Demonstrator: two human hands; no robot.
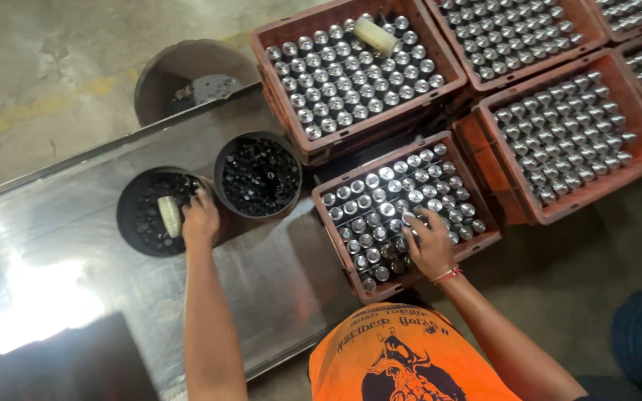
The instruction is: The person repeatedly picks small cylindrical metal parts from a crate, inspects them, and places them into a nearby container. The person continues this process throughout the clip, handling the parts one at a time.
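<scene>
My left hand (pixel 200 217) reaches into a round black bucket (pixel 129 194) of small dark parts on a shiny metal table; a pale cylinder (pixel 169 215) lies in that bucket just beside the fingers. Whether the fingers grip anything is hidden. My right hand (pixel 429 241) rests in a reddish-brown crate (pixel 407 277) packed with upright silver metal cylinders, fingers closed around one of them (pixel 409 218) near the crate's middle. A red thread circles that wrist.
A second black bucket (pixel 258 177) of dark parts stands next to the first. Several more crates of silver cylinders (pixel 356 70) (pixel 570 134) sit behind and to the right. An empty dark tub (pixel 191 76) stands on the concrete floor.
</scene>
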